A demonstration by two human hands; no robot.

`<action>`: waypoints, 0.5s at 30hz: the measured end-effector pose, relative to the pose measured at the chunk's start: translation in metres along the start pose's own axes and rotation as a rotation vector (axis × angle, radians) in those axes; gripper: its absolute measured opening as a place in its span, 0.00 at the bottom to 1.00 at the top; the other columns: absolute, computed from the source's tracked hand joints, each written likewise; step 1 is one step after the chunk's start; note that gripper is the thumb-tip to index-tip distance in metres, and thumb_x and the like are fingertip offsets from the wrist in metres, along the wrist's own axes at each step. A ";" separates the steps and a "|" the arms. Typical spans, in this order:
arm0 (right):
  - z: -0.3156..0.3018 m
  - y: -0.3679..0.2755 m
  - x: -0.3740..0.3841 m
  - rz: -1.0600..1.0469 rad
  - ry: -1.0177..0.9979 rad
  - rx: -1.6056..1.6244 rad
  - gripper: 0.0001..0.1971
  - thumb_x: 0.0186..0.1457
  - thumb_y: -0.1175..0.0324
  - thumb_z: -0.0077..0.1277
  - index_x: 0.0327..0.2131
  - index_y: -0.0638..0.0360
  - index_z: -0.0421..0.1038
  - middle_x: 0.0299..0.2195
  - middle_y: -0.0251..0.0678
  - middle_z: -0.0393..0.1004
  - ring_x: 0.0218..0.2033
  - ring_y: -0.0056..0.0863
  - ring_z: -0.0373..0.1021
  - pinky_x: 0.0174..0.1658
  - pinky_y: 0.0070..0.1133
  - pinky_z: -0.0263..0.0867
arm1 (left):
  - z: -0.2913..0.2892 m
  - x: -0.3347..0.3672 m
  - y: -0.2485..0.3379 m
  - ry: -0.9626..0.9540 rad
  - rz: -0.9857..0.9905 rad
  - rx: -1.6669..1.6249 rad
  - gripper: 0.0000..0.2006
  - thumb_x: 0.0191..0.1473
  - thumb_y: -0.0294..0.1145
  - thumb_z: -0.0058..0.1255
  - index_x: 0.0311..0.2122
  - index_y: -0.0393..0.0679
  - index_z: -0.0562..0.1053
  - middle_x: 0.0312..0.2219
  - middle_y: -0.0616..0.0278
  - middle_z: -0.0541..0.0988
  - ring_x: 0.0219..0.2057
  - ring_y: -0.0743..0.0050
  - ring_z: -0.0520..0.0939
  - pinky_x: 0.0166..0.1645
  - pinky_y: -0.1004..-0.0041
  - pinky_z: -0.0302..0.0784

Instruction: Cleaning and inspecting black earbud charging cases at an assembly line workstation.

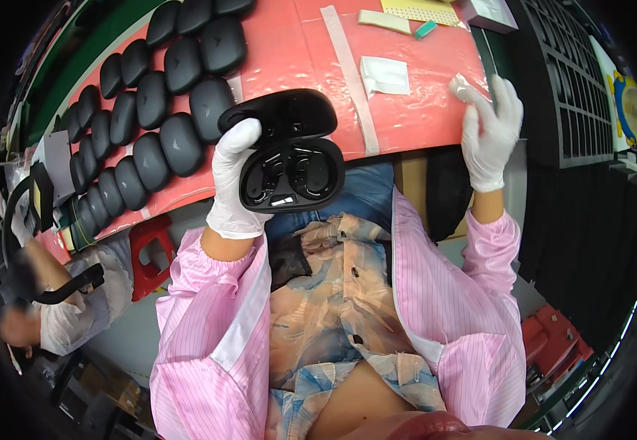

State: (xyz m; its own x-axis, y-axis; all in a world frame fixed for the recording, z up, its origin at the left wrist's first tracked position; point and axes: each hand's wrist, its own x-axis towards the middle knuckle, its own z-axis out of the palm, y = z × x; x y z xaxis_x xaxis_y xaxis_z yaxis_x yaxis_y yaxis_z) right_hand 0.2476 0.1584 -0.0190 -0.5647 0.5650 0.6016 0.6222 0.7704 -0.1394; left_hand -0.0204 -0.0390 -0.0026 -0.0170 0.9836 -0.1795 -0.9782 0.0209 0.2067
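Pink tbl, L hand w/ open case, blk insert

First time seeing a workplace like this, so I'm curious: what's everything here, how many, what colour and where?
Cover: 1, red-pink, upper middle
Open case: 1, black, left of centre
Closed cases: about twenty, dark grey, cover's left
Tape: at least 1 strip, whitish, mid-cover
Packet: 1, white, right of that tape
Bar: 1, cream, beyond packet
Block: 1, green, beside bar
Sheet: 1, yellow, top edge
Box: 1, whitish, right of sheet
Rack: 1, black, right
Stool: 1, red, left
Co-worker: 1, white top, far left
Coat: 1, pink, on the wearer
Left hand: 1, white-gloved, holding the open case
Right hand: 1, white-gloved, at cover's right edge
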 end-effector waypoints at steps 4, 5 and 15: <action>0.004 -0.038 0.007 0.270 -0.005 0.522 0.12 0.54 0.77 0.51 0.43 0.65 0.74 0.43 0.43 0.75 0.47 0.33 0.71 0.52 0.25 0.64 | 0.006 -0.005 0.004 -0.015 -0.098 0.102 0.44 0.53 0.58 0.50 0.61 0.29 0.53 0.49 0.32 0.71 0.52 0.30 0.71 0.58 0.44 0.66; 0.010 -0.052 0.016 0.222 -0.038 0.568 0.11 0.55 0.77 0.52 0.43 0.66 0.74 0.40 0.40 0.77 0.44 0.29 0.72 0.51 0.22 0.64 | 0.002 -0.010 0.006 -0.088 -0.080 0.162 0.46 0.52 0.60 0.50 0.61 0.28 0.52 0.48 0.31 0.71 0.52 0.32 0.72 0.57 0.46 0.68; 0.054 -0.093 0.039 -0.075 -0.373 0.167 0.11 0.55 0.72 0.52 0.42 0.59 0.76 0.34 0.41 0.75 0.37 0.40 0.70 0.43 0.31 0.64 | -0.095 -0.179 0.056 0.113 0.303 0.344 0.58 0.32 0.75 0.57 0.56 0.30 0.59 0.41 0.47 0.75 0.45 0.49 0.77 0.47 0.61 0.77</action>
State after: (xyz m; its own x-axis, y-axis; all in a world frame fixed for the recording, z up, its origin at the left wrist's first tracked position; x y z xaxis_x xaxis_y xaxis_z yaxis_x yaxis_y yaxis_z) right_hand 0.1386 0.1249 -0.0247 -0.7819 0.5503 0.2928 0.4927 0.8333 -0.2505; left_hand -0.0914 -0.2304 -0.0503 -0.3320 0.9294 -0.1611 -0.8005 -0.1873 0.5693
